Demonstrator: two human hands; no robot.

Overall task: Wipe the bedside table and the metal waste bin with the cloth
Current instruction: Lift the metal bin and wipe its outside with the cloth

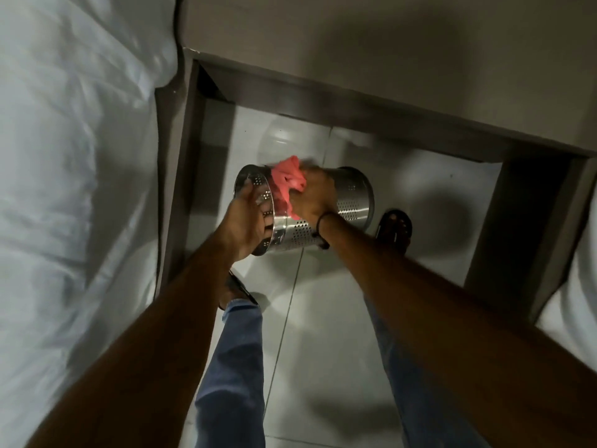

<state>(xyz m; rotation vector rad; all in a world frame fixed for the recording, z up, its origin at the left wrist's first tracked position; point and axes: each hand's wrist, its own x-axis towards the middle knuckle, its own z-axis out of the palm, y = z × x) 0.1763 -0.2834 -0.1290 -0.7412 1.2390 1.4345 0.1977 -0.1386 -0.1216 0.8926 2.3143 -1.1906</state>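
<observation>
Bin point(339, 208): we are wiping its side, tipped, off the floor.
Left hand point(245, 218): gripping the rim.
Right hand point(315, 195): pressing the cloth point(287, 179).
Table point(387, 59): we cannot judge whether wiped.

Waste bin point(349, 202): polished perforated metal, glossy. Cloth point(287, 179): soft pink fabric, matt. Floor point(323, 318): smooth glossy tile. Bedside table point(355, 59): matt grey laminate. Bedding point(64, 156): white woven cloth, creased.
</observation>
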